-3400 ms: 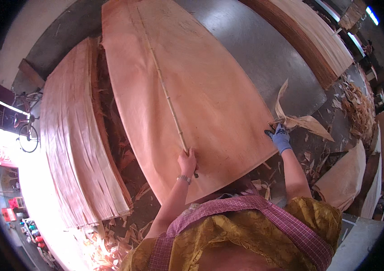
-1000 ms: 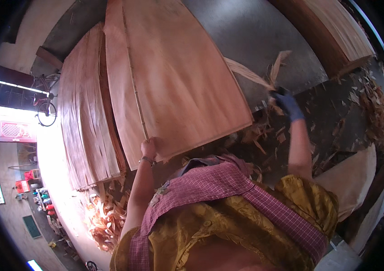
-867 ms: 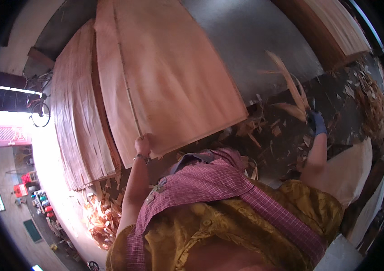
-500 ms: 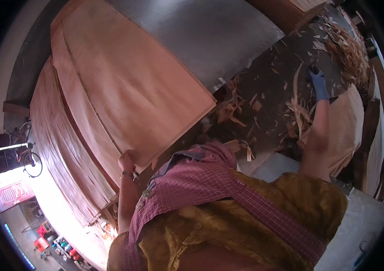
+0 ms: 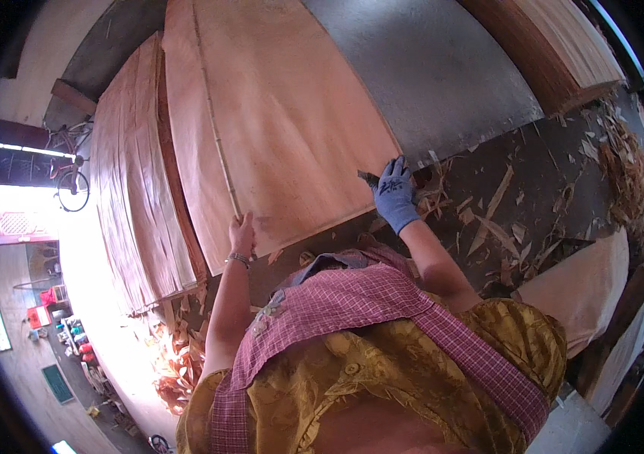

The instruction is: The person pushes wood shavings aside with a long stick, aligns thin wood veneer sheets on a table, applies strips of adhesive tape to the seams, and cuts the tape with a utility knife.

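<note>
A broad, thin sheet of reddish wood veneer (image 5: 291, 113) lies flat in front of me. Along its left part runs a long thin jointed stick (image 5: 218, 144), which looks like bamboo. My bare left hand (image 5: 242, 236) is closed round the stick's near end, by the sheet's near edge. On my right hand (image 5: 395, 197) is a blue glove. Its fingers are closed on a short, dark, blade-like tool (image 5: 367, 178) that points left over the sheet, close to the near right corner. The tool's grip is hidden by the glove.
Left of the sheet lies a rippled veneer stack (image 5: 132, 181). A smooth grey panel (image 5: 428, 72) adjoins its right side; a thick veneer stack (image 5: 556, 53) sits far right. Wood scraps (image 5: 628, 166) litter the floor, and a loose veneer piece (image 5: 579, 287) lies right. A bicycle (image 5: 72, 185) stands far left.
My right hand has come left from over the scraps to the sheet's near right corner. My left hand still holds the stick's end. The whole view has turned.
</note>
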`<state>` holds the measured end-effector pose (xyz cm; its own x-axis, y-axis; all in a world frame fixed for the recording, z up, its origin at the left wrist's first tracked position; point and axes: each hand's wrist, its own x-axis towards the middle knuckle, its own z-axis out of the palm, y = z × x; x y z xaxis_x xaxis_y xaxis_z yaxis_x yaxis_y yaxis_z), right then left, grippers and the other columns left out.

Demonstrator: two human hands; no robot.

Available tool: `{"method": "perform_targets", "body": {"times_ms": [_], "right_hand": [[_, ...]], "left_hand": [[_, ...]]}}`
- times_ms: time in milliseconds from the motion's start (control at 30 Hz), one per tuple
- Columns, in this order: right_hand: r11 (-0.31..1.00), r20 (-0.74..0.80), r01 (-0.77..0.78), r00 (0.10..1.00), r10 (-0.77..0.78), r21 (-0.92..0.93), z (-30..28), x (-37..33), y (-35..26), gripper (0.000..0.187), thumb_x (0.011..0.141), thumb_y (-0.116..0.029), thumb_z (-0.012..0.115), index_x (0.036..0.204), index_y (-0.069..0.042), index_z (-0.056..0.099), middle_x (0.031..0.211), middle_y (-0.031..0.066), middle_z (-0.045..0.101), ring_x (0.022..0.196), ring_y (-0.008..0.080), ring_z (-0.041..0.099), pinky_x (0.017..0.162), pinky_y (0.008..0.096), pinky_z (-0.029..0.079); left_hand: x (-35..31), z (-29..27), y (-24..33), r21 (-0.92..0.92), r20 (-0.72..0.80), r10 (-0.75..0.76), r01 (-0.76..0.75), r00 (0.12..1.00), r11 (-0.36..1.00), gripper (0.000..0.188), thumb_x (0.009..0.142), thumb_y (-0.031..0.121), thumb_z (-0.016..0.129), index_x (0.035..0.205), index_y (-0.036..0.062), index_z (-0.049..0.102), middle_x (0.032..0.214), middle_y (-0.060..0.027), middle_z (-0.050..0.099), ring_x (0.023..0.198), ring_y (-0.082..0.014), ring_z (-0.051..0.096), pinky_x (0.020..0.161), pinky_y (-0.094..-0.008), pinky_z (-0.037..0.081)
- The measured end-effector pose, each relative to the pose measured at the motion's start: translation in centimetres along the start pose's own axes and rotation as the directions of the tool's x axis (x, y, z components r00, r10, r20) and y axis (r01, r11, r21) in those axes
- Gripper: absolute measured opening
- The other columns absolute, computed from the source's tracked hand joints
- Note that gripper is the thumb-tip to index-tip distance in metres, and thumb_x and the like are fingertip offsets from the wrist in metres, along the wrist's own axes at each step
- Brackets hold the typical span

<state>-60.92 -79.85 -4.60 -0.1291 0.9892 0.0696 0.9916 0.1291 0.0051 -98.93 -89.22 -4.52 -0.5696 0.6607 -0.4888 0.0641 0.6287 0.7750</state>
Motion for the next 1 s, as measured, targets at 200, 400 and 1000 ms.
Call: {"method": "perform_targets", "body": {"times_ms": [200, 400, 1000], "right_hand": [[0.996, -0.085, 0.049, 0.995, -0.044, 0.068, 2.0, -0.5, -2.6, 0.049, 0.088, -0.024, 0.059, 0.127, 0.003, 0.050, 0.133, 0.0232, 0.048, 0.109, 0.0361, 0.053, 0.085, 0.0417, 0.052], [0.845, -0.064, -0.060, 0.992, 0.111, 0.532, -2.5, -0.4, -8.1, 0.048, 0.087, -0.024, 0.061, 0.129, -0.004, 0.050, 0.113, 0.0183, 0.064, 0.090, 0.0371, 0.065, 0.073, 0.0455, 0.054], [0.150, -0.074, 0.224, 0.755, -0.652, 0.963, -9.4, 0.3, -56.3, 0.056, 0.090, -0.025, 0.063, 0.134, 0.004, 0.046, 0.131, 0.0230, 0.055, 0.116, 0.0306, 0.059, 0.097, 0.0370, 0.046]], "left_hand": [[0.0, -0.2, -0.8, -0.072, 0.078, 0.021, -0.016, 0.997, 0.997, 0.031, 0.091, 0.035, 0.063, 0.085, 0.0081, 0.050, 0.054, 0.0013, 0.043, 0.037, -0.0103, 0.041, 0.033, -0.0281, 0.034], [-0.6, -2.0, -1.7, -0.057, 0.023, 0.092, -0.090, 0.996, 0.994, 0.034, 0.092, 0.036, 0.059, 0.084, 0.0037, 0.051, 0.056, 0.0000, 0.044, 0.041, -0.0124, 0.043, 0.036, -0.0313, 0.037], [-2.5, -8.0, -11.7, -0.548, 0.309, 0.513, -0.291, 0.801, 0.784, 0.059, 0.087, 0.006, 0.064, 0.135, 0.0105, 0.029, 0.094, -0.0030, 0.057, 0.070, -0.0094, 0.058, 0.050, -0.0264, 0.050]]}}
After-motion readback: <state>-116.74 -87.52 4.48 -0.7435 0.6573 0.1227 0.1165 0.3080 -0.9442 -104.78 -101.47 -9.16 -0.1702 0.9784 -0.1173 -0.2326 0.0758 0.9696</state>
